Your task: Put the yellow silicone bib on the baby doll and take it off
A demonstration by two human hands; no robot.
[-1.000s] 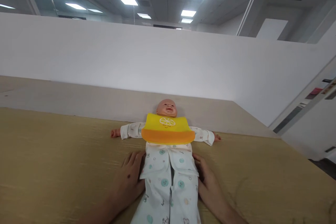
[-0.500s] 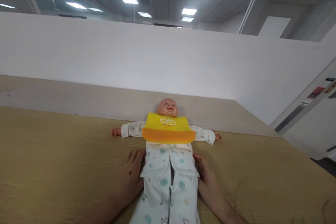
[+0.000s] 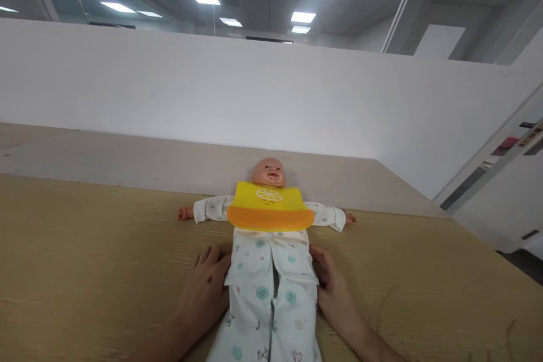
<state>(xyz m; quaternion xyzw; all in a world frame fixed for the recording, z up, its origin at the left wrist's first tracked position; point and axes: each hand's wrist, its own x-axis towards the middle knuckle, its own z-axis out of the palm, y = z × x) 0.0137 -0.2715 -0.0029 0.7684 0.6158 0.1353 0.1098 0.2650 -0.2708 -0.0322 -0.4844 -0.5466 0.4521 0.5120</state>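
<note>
Flanking the romper (image 3: pixel 271 294) on a baby doll (image 3: pixel 268 172), left hand (image 3: pixel 203 294) and right hand (image 3: pixel 335 294) lie at 7 and 5 o'clock, grips apparently spread.

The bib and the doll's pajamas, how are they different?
The bib is bright yellow and orange, but the pajamas are white. The bib has one big fruit-slice picture, while the pajamas have many small round prints. The bib covers only the chest, but the pajamas cover the arms and legs. Both are on the doll.

Cut off by the bottom edge: the doll's romper (image 3: pixel 263 317); left forearm (image 3: pixel 163 344); right forearm (image 3: pixel 367 339)
</note>
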